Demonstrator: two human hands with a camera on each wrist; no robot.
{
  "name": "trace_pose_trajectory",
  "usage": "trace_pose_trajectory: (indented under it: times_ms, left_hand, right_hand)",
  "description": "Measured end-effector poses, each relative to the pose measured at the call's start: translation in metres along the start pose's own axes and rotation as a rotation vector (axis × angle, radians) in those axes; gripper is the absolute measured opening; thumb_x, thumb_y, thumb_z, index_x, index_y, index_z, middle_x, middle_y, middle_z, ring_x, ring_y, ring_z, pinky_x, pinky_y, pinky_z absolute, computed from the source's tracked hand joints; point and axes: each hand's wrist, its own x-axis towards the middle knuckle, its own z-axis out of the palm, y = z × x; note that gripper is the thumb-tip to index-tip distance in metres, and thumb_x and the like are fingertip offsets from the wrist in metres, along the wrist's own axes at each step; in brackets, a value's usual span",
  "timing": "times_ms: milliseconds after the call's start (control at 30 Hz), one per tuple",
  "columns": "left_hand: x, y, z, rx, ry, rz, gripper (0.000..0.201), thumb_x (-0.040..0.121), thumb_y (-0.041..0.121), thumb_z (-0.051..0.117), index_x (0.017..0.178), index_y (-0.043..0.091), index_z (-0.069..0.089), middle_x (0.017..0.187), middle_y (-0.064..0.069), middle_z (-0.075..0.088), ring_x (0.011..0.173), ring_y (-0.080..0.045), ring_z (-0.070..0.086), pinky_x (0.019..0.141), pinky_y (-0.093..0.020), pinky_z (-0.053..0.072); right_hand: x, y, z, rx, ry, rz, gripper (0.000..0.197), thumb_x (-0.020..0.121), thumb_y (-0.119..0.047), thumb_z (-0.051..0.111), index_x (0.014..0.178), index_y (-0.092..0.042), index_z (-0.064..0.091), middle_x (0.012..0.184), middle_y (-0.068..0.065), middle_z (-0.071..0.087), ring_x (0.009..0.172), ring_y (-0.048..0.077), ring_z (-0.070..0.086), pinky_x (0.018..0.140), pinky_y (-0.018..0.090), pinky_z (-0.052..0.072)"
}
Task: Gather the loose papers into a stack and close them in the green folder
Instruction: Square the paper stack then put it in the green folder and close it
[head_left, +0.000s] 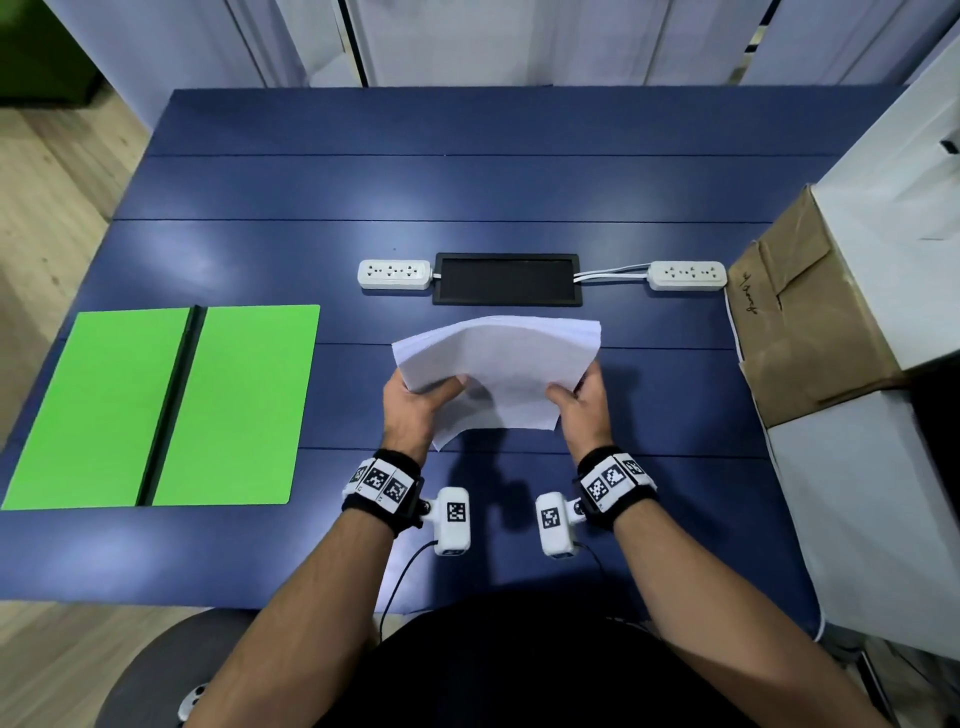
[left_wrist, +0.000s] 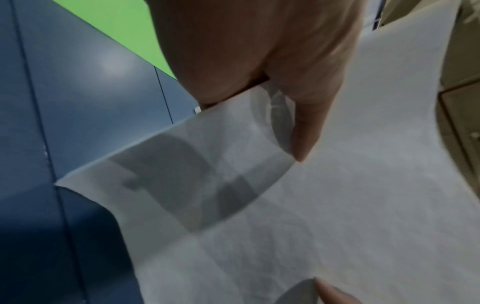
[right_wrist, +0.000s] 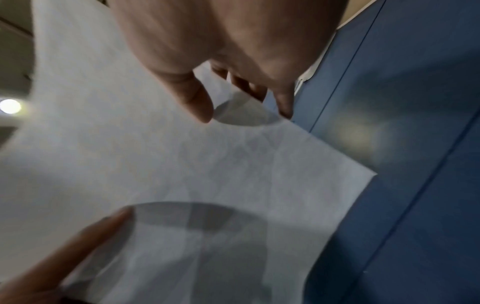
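A stack of white papers (head_left: 498, 364) hangs bowed above the middle of the blue table, held from both sides. My left hand (head_left: 415, 402) pinches its left edge, thumb on top (left_wrist: 301, 131). My right hand (head_left: 582, 400) pinches the right edge, thumb over the sheet (right_wrist: 192, 96) and fingers underneath. The papers (left_wrist: 337, 205) fill much of both wrist views (right_wrist: 182, 164). The green folder (head_left: 166, 405) lies open and flat at the table's left, its black spine running down the middle; a corner of the folder (left_wrist: 116, 26) shows in the left wrist view.
Two white power strips (head_left: 395, 274) (head_left: 687, 274) flank a black rectangular panel (head_left: 507, 279) just beyond the papers. A brown cardboard box (head_left: 800, 312) and white boxes (head_left: 883, 156) crowd the right edge. The blue table (head_left: 467, 182) reaches back to a white wall.
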Motion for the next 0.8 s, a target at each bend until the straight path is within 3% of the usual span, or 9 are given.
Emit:
trace_pose_trajectory:
  times_ms: [67, 200, 267, 333, 400, 433, 500, 633, 800]
  left_hand:
    - [0.0, -0.003, -0.003, 0.012, -0.026, -0.019, 0.049, 0.071, 0.003, 0.085, 0.117, 0.001, 0.07, 0.1, -0.006, 0.079, 0.087, -0.018, 0.073, 0.077, -0.031, 0.058]
    - [0.0, -0.007, -0.007, 0.025, -0.098, -0.064, 0.041, 0.07, 0.0, 0.079, 0.109, 0.003, 0.072, 0.095, -0.006, 0.078, 0.082, -0.016, 0.073, 0.073, -0.027, 0.057]
    - [0.0, -0.009, -0.006, 0.033, -0.128, -0.077, 0.032, 0.073, -0.008, 0.077, 0.103, 0.003, 0.072, 0.089, -0.005, 0.078, 0.078, -0.015, 0.074, 0.071, -0.026, 0.057]
    - [0.001, -0.011, -0.004, 0.028, -0.141, -0.099, 0.032, 0.072, -0.011, 0.076, 0.101, 0.001, 0.071, 0.085, -0.002, 0.079, 0.076, -0.015, 0.074, 0.07, -0.026, 0.058]
    - [0.003, -0.014, -0.004, 0.028, -0.141, -0.124, 0.037, 0.073, -0.014, 0.075, 0.108, -0.004, 0.067, 0.087, -0.001, 0.079, 0.079, -0.016, 0.075, 0.07, -0.026, 0.058]
    - [0.005, -0.015, -0.004, 0.031, -0.141, -0.135, 0.04, 0.075, -0.016, 0.074, 0.112, -0.005, 0.065, 0.089, -0.001, 0.079, 0.081, -0.017, 0.075, 0.07, -0.026, 0.058]
    - [0.009, -0.019, -0.008, 0.059, -0.137, -0.144, 0.041, 0.076, -0.016, 0.074, 0.115, -0.005, 0.065, 0.093, -0.002, 0.08, 0.083, -0.016, 0.076, 0.072, -0.027, 0.058]
    - [0.01, -0.022, -0.008, 0.143, -0.134, -0.155, 0.035, 0.08, -0.007, 0.078, 0.113, -0.002, 0.07, 0.093, -0.003, 0.08, 0.082, -0.013, 0.076, 0.073, -0.027, 0.058]
    - [0.013, -0.019, -0.009, 0.191, -0.112, -0.129, 0.03, 0.084, 0.002, 0.079, 0.112, 0.003, 0.07, 0.1, -0.008, 0.078, 0.083, -0.017, 0.075, 0.073, -0.03, 0.059]
  right_hand:
    - [0.005, 0.012, -0.001, -0.019, -0.053, 0.05, 0.047, 0.081, 0.006, 0.058, 0.116, -0.025, 0.057, 0.104, -0.01, 0.069, 0.088, -0.006, 0.066, 0.085, 0.024, 0.048]
    - [0.015, 0.031, 0.0, -0.064, -0.052, 0.092, 0.066, 0.069, -0.011, 0.059, 0.134, -0.004, 0.056, 0.105, -0.008, 0.072, 0.096, 0.008, 0.067, 0.091, 0.026, 0.047]
    - [0.014, 0.031, 0.0, -0.05, -0.039, 0.113, 0.063, 0.072, -0.018, 0.061, 0.134, -0.012, 0.056, 0.107, -0.012, 0.072, 0.102, 0.013, 0.066, 0.096, 0.03, 0.046]
    - [0.012, 0.027, 0.002, -0.069, -0.064, 0.111, 0.051, 0.075, -0.028, 0.062, 0.125, -0.036, 0.059, 0.103, -0.021, 0.072, 0.105, 0.014, 0.065, 0.101, 0.036, 0.046]
    - [0.01, 0.024, 0.005, -0.099, -0.095, 0.093, 0.038, 0.077, -0.033, 0.062, 0.108, -0.055, 0.057, 0.1, -0.027, 0.072, 0.105, 0.014, 0.066, 0.101, 0.04, 0.047]
    - [0.01, 0.024, 0.005, -0.101, -0.095, 0.088, 0.036, 0.078, -0.032, 0.062, 0.104, -0.057, 0.057, 0.101, -0.027, 0.072, 0.105, 0.014, 0.066, 0.101, 0.041, 0.047]
    - [0.01, 0.024, 0.004, -0.071, -0.079, 0.077, 0.038, 0.081, -0.027, 0.062, 0.109, -0.051, 0.059, 0.105, -0.022, 0.073, 0.107, 0.011, 0.067, 0.1, 0.037, 0.048]
    - [0.01, 0.019, 0.008, -0.068, -0.084, 0.039, 0.039, 0.094, -0.007, 0.057, 0.13, -0.021, 0.053, 0.11, -0.013, 0.068, 0.102, 0.007, 0.064, 0.097, 0.03, 0.045]
    - [0.013, 0.017, 0.008, -0.159, -0.102, 0.016, 0.03, 0.091, -0.02, 0.057, 0.115, -0.038, 0.053, 0.112, -0.012, 0.068, 0.11, 0.019, 0.064, 0.103, 0.042, 0.049]
